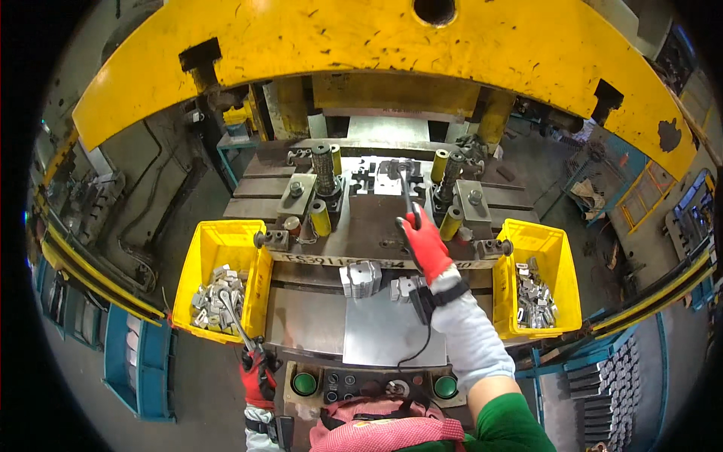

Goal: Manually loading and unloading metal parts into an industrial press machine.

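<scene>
My right hand [423,245], in a red and black glove, is closed round a thin dark-handled tool [407,193]. The tool reaches between the guide posts to a flat metal piece [388,183] on the press die [376,218]; its tip is too small to make out. At the lower left, my left hand [258,374] is gloved alike and closed round a long silver tool with a rounded end [234,316]. That end lies over small metal parts [215,305] in the left yellow bin [260,290].
Stacked metal pieces [361,279] stand in front of the die, beside a flat sheet [384,331]. Another yellow bin [576,294] with metal parts is at the right. Two green buttons [304,384] sit on the near control panel. The yellow press frame [324,45] arches overhead.
</scene>
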